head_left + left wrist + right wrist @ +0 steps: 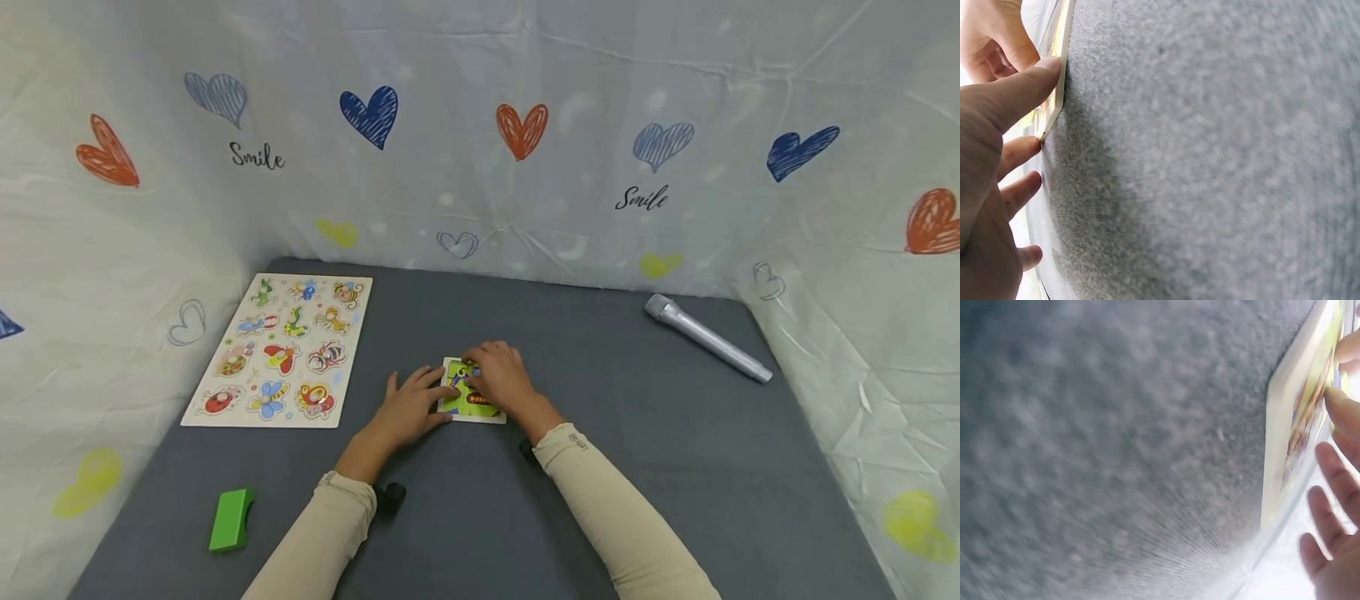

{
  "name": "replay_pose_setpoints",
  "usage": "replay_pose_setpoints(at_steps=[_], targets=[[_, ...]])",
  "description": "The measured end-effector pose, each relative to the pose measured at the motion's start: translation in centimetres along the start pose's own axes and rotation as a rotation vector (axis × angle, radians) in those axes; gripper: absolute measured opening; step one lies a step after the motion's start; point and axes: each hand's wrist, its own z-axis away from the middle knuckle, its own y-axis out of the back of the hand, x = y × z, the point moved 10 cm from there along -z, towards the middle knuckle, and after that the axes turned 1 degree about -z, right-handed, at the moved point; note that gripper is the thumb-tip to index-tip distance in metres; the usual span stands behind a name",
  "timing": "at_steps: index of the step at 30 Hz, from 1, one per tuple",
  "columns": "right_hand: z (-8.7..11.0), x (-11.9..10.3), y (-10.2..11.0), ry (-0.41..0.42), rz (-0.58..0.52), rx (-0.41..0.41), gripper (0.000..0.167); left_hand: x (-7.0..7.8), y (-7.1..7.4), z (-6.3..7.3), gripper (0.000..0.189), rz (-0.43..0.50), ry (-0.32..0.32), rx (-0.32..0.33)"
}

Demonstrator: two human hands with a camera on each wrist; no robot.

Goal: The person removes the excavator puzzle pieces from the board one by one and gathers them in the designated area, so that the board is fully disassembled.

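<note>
Left hand, fingers spread, touches the left edge of one small picture puzzle; right hand bends over its far side, grip unclear. Far left: one board of twelve cartoon creatures. Near left: one green block. Far right: one microphone. Grey table, heart-printed curtain around.

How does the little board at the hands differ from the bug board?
The little board is smaller than the bug board. Left hand and right hand touch the little board, not the bug board. The little board's picture is largely yellow-green; the bug board is mainly whitish. Both have pale borders.
</note>
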Motion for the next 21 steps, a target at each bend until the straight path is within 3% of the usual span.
replay_pose_setpoints(at_steps=[10,14,18,21], targets=[[1.6,1.1,2.0,0.023,-0.086,0.169,0.017,1.4,-0.2,-1.0,0.041,0.012,-0.040,0.007],[2.0,1.0,2.5,0.044,-0.100,0.201,0.012,1.8,-0.5,-1.1,0.041,0.023,-0.053,0.001],[1.8,1.3,3.2,0.042,-0.200,0.218,0.012,1.1,-0.3,-0.6,0.041,0.030,-0.031,0.003],[1.5,3.0,4.2,-0.014,-0.322,0.243,0.012,0.1,0.2,0.1,0.040,0.030,0.000,0.015]])
